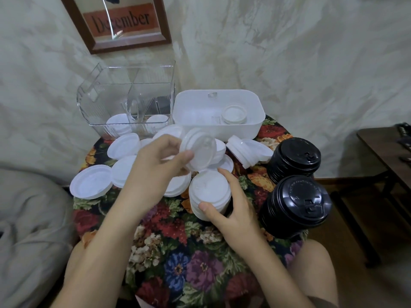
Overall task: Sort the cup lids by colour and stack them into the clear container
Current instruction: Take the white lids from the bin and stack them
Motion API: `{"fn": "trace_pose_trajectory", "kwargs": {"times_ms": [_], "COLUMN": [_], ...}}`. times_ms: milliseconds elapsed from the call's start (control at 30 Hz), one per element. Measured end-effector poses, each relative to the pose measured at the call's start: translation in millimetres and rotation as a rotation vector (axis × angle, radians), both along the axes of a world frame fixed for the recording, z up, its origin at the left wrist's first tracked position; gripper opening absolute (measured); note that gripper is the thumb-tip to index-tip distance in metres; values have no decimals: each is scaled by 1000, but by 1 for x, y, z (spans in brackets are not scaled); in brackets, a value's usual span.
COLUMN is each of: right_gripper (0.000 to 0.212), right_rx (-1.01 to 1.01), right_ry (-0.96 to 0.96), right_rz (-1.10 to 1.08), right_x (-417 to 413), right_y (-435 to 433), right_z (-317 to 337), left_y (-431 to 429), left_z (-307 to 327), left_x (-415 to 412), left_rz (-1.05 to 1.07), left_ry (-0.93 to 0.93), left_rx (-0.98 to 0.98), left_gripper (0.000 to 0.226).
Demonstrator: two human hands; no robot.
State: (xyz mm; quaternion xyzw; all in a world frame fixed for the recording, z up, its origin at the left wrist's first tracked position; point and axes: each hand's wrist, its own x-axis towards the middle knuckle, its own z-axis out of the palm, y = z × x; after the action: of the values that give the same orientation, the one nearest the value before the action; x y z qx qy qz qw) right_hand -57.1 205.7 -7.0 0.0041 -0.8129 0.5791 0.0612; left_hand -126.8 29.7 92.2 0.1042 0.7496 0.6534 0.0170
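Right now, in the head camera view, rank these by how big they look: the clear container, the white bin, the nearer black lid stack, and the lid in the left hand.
1. clear container
2. white bin
3. nearer black lid stack, though nearness to the camera inflates it
4. lid in the left hand

Scattered white plastic lids [92,184] crowd the floral-clothed counter [178,252] before the open-topped clear plastic container [126,103], near cloth bare.

Both hands, left [155,161] and right [231,203], curl gripping.
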Motion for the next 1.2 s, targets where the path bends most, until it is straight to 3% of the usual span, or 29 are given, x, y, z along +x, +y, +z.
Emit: {"fn": "trace_pose_trajectory", "kwargs": {"times_ms": [133, 367, 567, 833, 967, 1100, 1200], "right_gripper": [76, 74, 95, 72, 82, 68, 72], "right_rx": [-17, -60, -82, -75, -101, -91, -79], "right_ry": [26, 62, 76, 92, 95, 82, 75], "right_rz": [5, 22, 23, 20, 14, -5, 2], "right_x": [-1, 0, -1, 0, 0, -1, -1], "right_y": [0, -1, 0, 0, -1, 0, 0], "right_z": [-1, 4, 4, 5, 3, 5, 5], "left_y": [-6, -10, -1, -1, -2, -2, -2], "left_z": [-19, -31, -37, -45, -49, -52, -55], "left_x": [14, 15, 13, 16, 20, 24, 24], "left_rz": [2, -60, -31, -30, -37, -36, -43], "left_ry": [-175, -241, -161, -117, -102, -84, -68], "left_rx": [184, 74, -50, -154, -143, -116, -115], "left_gripper": [26, 25, 26, 25, 27, 24, 23]}}
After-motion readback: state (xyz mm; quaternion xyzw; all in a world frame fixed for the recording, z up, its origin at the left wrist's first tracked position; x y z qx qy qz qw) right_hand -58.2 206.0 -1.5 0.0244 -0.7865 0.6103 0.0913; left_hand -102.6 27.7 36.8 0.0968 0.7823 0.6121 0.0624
